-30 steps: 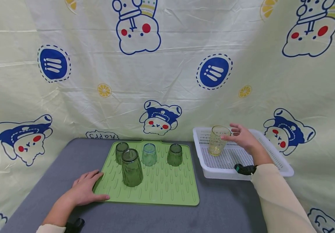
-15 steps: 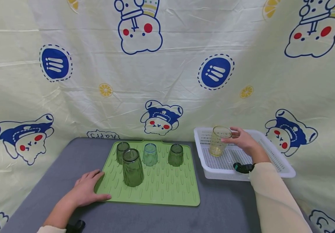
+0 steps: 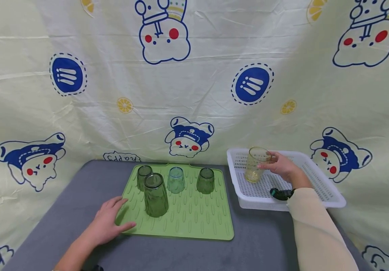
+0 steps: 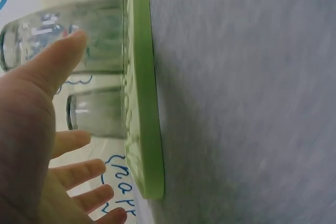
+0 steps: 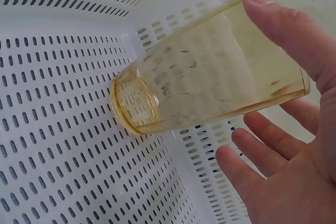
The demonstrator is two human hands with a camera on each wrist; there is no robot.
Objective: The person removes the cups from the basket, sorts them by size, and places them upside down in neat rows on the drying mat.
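Note:
My right hand [image 3: 282, 167] is at the rim of a clear yellow drinking glass [image 3: 254, 167], which stands mouth up in the white basket. The right wrist view shows the thumb [image 5: 283, 22] on one side of this glass and the index finger passing behind it, while the other fingers [image 5: 260, 150] spread below. My left hand [image 3: 106, 222] is held open at the left edge of the green drying mat [image 3: 194, 226], holding nothing. Closest to it is a tall green glass [image 3: 156, 197], upside down on the mat.
Behind the tall glass, two short green glasses [image 3: 144, 177] [image 3: 205, 180] and a bluish glass [image 3: 176, 180] stand upside down. The white perforated basket [image 3: 255, 203] sits right of the mat on a grey cloth [image 3: 194, 256]. A printed curtain [image 3: 208, 94] hangs behind.
My right hand has moved in from the right, and its thumb and fingers have closed around the yellow glass's rim. My left hand has lifted slightly off the mat's edge.

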